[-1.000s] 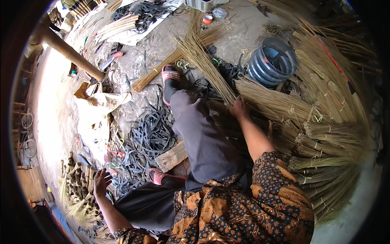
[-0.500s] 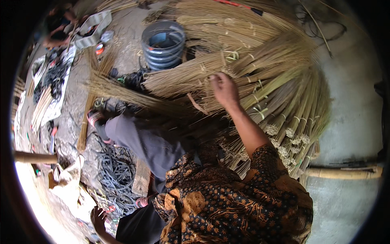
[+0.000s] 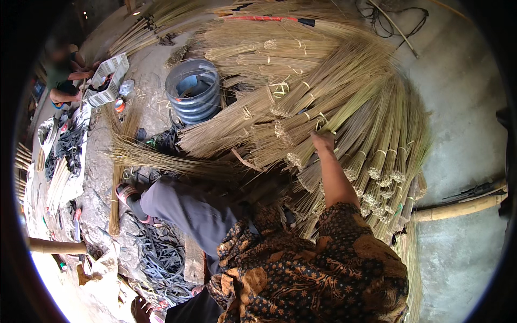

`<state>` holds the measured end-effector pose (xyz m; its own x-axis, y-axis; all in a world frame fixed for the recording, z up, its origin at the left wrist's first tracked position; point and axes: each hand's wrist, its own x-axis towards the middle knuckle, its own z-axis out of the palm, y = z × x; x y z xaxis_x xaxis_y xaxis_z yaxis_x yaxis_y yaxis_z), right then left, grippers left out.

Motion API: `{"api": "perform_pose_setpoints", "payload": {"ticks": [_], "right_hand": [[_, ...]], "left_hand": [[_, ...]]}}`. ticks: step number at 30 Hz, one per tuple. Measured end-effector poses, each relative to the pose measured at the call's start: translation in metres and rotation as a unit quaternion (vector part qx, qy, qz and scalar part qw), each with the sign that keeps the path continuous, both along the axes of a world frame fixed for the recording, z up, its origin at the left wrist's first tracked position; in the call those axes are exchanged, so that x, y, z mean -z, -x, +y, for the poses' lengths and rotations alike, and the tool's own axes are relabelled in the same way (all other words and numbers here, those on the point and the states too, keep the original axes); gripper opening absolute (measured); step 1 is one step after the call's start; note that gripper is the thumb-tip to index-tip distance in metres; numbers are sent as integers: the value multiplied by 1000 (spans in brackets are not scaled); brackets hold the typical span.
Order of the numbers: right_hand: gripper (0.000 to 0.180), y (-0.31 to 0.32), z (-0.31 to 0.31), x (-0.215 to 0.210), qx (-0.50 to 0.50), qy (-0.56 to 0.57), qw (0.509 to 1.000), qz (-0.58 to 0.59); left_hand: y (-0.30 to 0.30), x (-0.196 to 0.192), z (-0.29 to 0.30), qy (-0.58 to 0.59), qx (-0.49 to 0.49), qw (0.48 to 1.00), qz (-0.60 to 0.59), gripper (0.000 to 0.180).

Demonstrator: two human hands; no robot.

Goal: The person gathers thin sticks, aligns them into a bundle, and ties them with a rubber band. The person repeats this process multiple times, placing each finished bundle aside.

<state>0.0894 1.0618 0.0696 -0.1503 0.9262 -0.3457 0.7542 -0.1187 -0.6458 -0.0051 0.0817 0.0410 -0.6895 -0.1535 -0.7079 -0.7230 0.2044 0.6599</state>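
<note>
The tied bundle of thin stalks [image 3: 344,110] lies on the big pile; the right hand [image 3: 323,141] has just left the loose bundle [image 3: 167,160] and come to it, so the pile is now its work. That arm reaches forward, its grip too hidden to tell; the left hand [image 3: 141,309] hangs low, fingers spread.

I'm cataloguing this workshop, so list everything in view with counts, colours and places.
Straw bundles: many, tan to greenish, heaped centre to right
Floor bunches: several, tan, crossed, left
Ribbed tub: one, bluish, upper centre
Crate: one, white, upper left
Strips: many, dark grey, lower left
Wood block: one, brown, beside strips
Bamboo poles: two, tan, left and right
Rod: one, red and black, atop straw
Co-worker: one, green top, upper left
Shirt: one, dark patterned, lower centre
Right hand: one, bare, at a bundle
Left hand: one, shadowed, lower left
</note>
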Motion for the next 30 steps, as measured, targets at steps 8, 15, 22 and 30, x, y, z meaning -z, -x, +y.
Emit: {"api": "perform_pose_setpoints", "payload": {"ticks": [8,15,22,30], "right_hand": [[34,5,-68,-59,198,219,686,664],[13,85,-167,-113,-5,74,762,644],[30,131,-323,-125,-525,120,597,594],[47,121,-458,-104,-679,-30,567,464]], "left_hand": [[4,0,-8,-9,32,999,30,57],[62,-68,114,64,114,975,180,56],[87,-204,313,-101,188,869,447,77],[102,-272,356,-202,-106,856,463,45]]}}
